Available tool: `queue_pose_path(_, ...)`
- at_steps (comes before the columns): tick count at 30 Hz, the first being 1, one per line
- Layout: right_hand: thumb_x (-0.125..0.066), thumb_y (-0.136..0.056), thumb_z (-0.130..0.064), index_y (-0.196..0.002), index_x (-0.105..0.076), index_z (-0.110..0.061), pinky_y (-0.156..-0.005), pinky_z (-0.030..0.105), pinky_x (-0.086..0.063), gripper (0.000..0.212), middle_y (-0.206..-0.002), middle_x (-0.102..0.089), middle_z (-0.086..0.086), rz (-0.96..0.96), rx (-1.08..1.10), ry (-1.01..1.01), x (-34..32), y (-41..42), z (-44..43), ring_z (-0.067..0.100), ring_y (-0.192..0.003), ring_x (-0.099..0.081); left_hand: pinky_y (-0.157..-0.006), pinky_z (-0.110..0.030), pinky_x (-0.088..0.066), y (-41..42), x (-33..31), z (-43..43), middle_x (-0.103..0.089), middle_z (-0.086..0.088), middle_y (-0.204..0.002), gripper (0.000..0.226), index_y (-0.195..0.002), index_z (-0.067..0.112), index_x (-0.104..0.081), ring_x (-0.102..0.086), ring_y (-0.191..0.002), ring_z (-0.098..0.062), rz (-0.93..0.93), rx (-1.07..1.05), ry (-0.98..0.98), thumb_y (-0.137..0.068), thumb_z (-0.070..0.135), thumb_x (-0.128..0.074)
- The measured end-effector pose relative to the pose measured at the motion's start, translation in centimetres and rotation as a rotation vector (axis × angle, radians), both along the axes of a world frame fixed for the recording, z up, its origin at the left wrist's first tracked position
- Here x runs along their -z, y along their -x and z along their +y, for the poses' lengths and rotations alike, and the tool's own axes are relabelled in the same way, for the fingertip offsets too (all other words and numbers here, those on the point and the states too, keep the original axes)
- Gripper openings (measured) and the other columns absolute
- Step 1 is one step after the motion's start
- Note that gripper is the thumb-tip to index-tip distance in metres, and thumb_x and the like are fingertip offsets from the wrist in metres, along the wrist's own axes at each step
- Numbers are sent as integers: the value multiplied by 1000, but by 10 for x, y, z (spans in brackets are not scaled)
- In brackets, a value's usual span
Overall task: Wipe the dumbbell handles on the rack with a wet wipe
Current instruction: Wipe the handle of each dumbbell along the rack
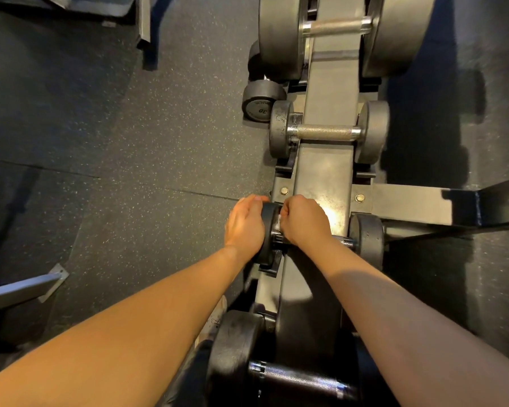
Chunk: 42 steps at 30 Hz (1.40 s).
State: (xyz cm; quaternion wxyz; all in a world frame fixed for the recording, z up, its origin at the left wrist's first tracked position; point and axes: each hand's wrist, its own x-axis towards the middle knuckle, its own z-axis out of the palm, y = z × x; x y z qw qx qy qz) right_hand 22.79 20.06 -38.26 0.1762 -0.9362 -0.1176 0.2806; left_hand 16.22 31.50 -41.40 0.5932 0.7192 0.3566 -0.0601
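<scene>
Dumbbell handle (343, 240) is wrapped by the right hand (304, 221) through the wipe (279, 222); the left hand (244, 224) grips the end weight (269, 233). Twisting while sliding rightward should cover it all.

the right hand (304, 220) covers most of the handle of the gripped dumbbell (366, 239). of the wet wipe (280, 221) only a thin white edge shows beside the fingers, so its shape cannot be told. the left hand (246, 227) hides the outer face of this dumbbell's left head. the top dumbbell (335, 26) is cut by the upper edge. the nearest dumbbell (300, 377) is blurred, and its right head is hidden behind the forearm.
</scene>
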Motion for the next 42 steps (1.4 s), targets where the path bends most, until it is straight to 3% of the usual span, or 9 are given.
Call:
queue_pose_path(5, -59, -97, -14, -96, -70, -17, -73, 30, -46, 12, -92, -65, 3, -139, -136, -102, -16, 27, -17, 22, -87, -61, -101, -48, -50, 0, 0, 1, -66, 1, -112, 46, -110, 29, -70, -62, -105, -18, -9, 32, -32, -95, 48, -32)
queue_pose_path(9, -60, -96, -9, -128, -65, -13, -98, 34, -46, 34, -122, -64, 4, -210, -348, -68, -18, 55, -33, 23, -111, -57, -102, -46, -47, 1, -2, 1, -66, 1, -111, 44, -109, 26, -69, -60, -105, -18, -24, 45, -49, -97, 44, -31)
queue_pose_path(11, -55, -98, -11, -119, -64, -12, -86, 33, -46, 23, -113, -63, 5, -157, -340, -29, -18, 48, -28, 26, -106, -60, -104, -46, -46, 0, -3, 1, -66, 0, -112, 47, -110, 24, -70, -59, -108, -20, -24, 55, -44, -96, 44, -30)
queue_pose_path(15, -44, -103, -18, -77, -53, -16, -69, 32, -42, 27, -80, -56, 4, 318, -278, 55, -24, 1, -6, 26, -78, -61, -107, -48, -45, 1, -3, 0, -66, -1, -116, 49, -112, 25, -72, -60, -114, -22, -11, 33, -25, -92, 46, -32)
queue_pose_path(18, -38, -101, -14, -90, -61, -3, -72, 41, -53, 27, -81, -63, 19, 731, -42, -58, -20, -22, -1, 33, -71, -62, -108, -47, -45, 0, -5, -1, -67, 0, -119, 50, -114, 26, -72, -60, -115, -20, 0, 10, -17, -92, 47, -34)
queue_pose_path(29, -53, -89, -5, -122, -64, -6, -95, 42, -49, 35, -114, -65, 12, -464, -389, -3, 7, 75, -38, 30, -103, -60, -108, -44, -43, 1, 1, 0, -66, -3, -116, 35, -111, 21, -71, -59, -111, -19, -24, 27, -41, -110, 23, -36)
queue_pose_path(34, -49, -99, -15, -88, -61, -15, -68, 32, -38, 16, -85, -60, 5, -37, -320, -20, -14, 28, -22, 28, -84, -63, -106, -49, -45, 2, 2, 0, -66, -2, -115, 39, -112, 23, -72, -61, -110, -21, 6, 30, -35, -106, 33, -35)
queue_pose_path(38, -45, -99, -15, -80, -62, -7, -69, 45, -59, 26, -78, -66, 17, 606, 66, -140, -9, -14, -9, 32, -69, -66, -105, -51, -46, 0, -3, 0, -67, -1, -114, 49, -111, 26, -72, -61, -111, -22, 19, 50, -63, -93, 43, -30)
queue_pose_path(42, -39, -106, -29, -89, -60, -17, -70, 34, -44, 30, -82, -60, 2, 60, -138, 52, -11, 22, -21, 24, -77, -61, -105, -52, -46, 1, -1, 1, -67, -2, -115, 44, -112, 25, -71, -61, -111, -23, 15, 83, -88, -99, 37, -30)
